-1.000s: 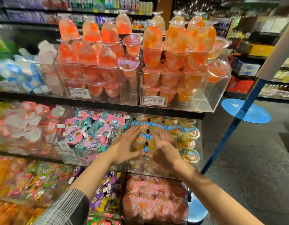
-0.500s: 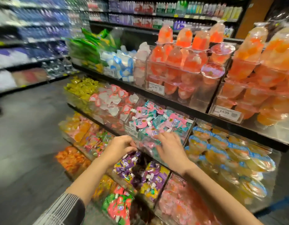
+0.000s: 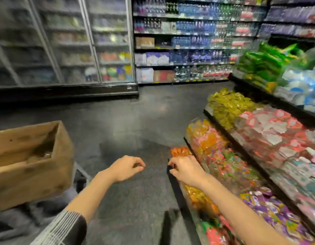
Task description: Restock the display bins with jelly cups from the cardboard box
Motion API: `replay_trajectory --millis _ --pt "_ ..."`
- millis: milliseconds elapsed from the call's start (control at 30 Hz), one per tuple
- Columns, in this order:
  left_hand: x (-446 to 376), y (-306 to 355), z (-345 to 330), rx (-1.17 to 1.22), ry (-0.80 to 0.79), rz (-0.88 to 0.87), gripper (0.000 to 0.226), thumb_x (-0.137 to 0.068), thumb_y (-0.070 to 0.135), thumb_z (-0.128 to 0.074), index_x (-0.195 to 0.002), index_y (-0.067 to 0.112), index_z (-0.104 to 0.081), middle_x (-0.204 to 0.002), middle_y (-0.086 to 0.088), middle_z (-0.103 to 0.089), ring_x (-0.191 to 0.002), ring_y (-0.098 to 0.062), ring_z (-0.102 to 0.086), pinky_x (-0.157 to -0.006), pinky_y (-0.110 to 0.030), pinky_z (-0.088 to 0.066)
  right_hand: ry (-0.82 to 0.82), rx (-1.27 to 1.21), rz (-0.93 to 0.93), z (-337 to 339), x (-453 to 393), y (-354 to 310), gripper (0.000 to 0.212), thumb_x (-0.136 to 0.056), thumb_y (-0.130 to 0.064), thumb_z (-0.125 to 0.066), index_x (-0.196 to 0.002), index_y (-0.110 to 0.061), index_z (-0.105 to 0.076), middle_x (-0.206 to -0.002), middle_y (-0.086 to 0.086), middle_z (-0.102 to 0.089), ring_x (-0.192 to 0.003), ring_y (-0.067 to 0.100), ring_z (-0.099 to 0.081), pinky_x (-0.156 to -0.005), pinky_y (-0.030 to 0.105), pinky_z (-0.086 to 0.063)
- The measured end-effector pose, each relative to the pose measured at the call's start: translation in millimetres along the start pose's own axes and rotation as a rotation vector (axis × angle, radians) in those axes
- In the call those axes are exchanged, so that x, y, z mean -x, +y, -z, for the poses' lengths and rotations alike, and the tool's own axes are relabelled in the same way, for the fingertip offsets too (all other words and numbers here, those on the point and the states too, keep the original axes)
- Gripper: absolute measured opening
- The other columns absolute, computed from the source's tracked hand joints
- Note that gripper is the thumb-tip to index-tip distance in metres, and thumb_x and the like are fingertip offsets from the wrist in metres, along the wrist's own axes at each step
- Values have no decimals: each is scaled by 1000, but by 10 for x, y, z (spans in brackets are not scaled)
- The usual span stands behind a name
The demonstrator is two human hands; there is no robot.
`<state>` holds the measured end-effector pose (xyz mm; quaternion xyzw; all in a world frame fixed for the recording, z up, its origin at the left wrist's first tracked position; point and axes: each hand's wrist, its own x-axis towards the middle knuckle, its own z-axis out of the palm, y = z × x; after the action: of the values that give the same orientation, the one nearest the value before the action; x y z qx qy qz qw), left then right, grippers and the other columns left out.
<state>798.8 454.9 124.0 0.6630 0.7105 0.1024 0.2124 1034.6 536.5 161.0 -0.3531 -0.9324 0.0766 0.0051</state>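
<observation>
Inside cardboard box [image 3: 29, 161]: contents blurred.

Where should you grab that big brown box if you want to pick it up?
Probably by its upright side walls, one hand on each side, coming from above. The cardboard box stands upright with its top open, so the rim gives the fingers an edge to hook over. Its near wall looks soft and worn, so supporting the bottom would be safer. Both the left hand and right hand appear empty.

No legible text, brand or number anywhere: motion blur throughout. Pkg print in display bins [image 3: 250, 156] right of cardboard box [image 3: 29, 161] unreadable; shelf tags beyond box likewise unreadable.
</observation>
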Motion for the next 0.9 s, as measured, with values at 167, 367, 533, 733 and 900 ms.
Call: replay_trajectory --millis 167,367,533,733,900 --pt "911 -1232 324 65 38 218 23 -96 32 -53 -115 28 -63 -97 13 -63 -86 -3 -57 -77 -22 -44 -114 -38 201 -288 -852 -1213 34 -95 -33 -50 -127 -23 -56 -121 2 -64 -118 21 -54 -104 35 -32" --pt "1801 -2275 494 212 124 454 23 -95 29 -55 -116 26 -64 -110 10 -66 -100 -4 -61 -86 -24 -50 -240 -35 415 -526 -1677 -2484 33 -96 -32 -51 -127 -20 -56 -115 2 -67 -111 23 -58 -97 34 -39" --pt "2168 -2982 574 338 239 618 21 -94 30 -56 -114 28 -64 -106 11 -66 -101 -4 -61 -91 -28 -50 -303 -26 542 -648 -2352 -3311 30 -96 -29 -51 -124 -20 -58 -107 5 -68 -100 25 -62 -83 34 -46" --pt "2242 -3891 663 418 265 700 23 -95 25 -57 -117 22 -63 -114 5 -66 -102 -4 -60 -88 -19 -46 -379 -35 628 -1024 -3282 -4094 27 -95 -30 -52 -119 -20 -60 -108 5 -67 -105 27 -61 -83 36 -47" --pt "2118 -4791 978 459 284 780 22 -96 26 -54 -116 24 -64 -110 6 -67 -100 -8 -61 -92 -30 -49 -489 -65 651 -1333 -4294 -4772 28 -94 -25 -53 -119 -16 -61 -110 5 -67 -107 24 -59 -79 31 -45"
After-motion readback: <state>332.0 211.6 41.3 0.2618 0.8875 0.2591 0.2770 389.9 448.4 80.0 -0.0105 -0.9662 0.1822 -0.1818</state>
